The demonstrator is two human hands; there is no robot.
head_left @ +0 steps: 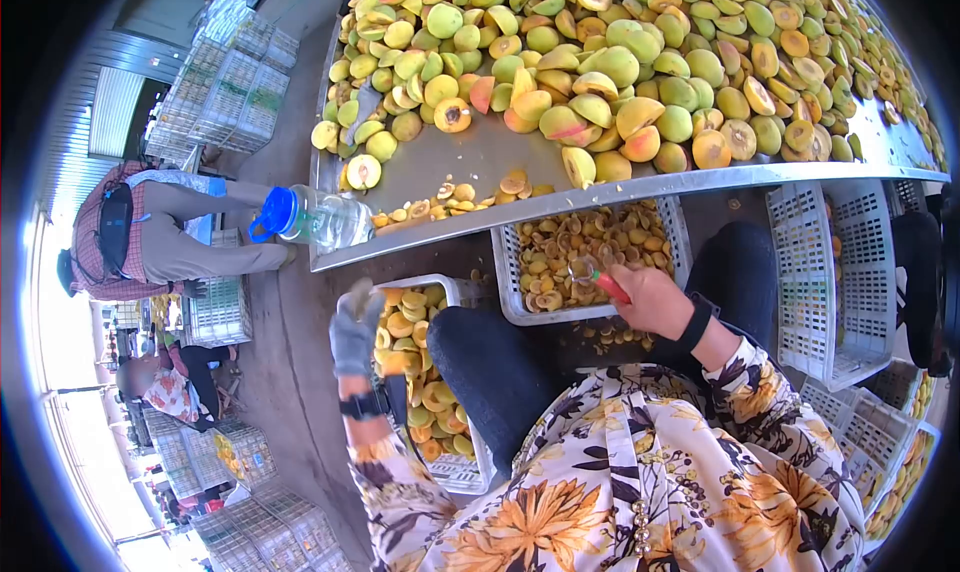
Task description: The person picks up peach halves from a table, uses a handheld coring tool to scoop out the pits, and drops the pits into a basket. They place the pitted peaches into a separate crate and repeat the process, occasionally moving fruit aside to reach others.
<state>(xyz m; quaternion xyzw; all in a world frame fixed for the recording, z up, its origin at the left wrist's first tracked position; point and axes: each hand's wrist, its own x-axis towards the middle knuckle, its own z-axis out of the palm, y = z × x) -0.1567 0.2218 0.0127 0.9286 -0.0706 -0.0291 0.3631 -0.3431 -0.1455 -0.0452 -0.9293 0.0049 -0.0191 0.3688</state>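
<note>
the left hand (pixel 355 330) wears a grey glove and a black wristband; the right hand (pixel 652 298) has a black band too. the tool (pixel 603 280) has a red handle. the blouse (pixel 640 472) is cream with orange flowers and dark leaves. the peaches (pixel 600 72) are yellow-green, blushed pink. the crates (pixel 830 272) are white, the bottle cap (pixel 272 214) blue.

The one camera rides on the person's head and faces forward and steeply down past the flowered sleeves (pixel 640 492), near enough that the left hand (pixel 355 334) and the right hand (pixel 652 300) with its red-handled tool (pixel 610 287) sit large in the lower middle. Its fisheye lens bends the edges: the metal table (pixel 480 157) runs just beyond the hands, and the floor (pixel 290 372) with other workers (pixel 160 237) stretches well away left of the left hand.
</note>
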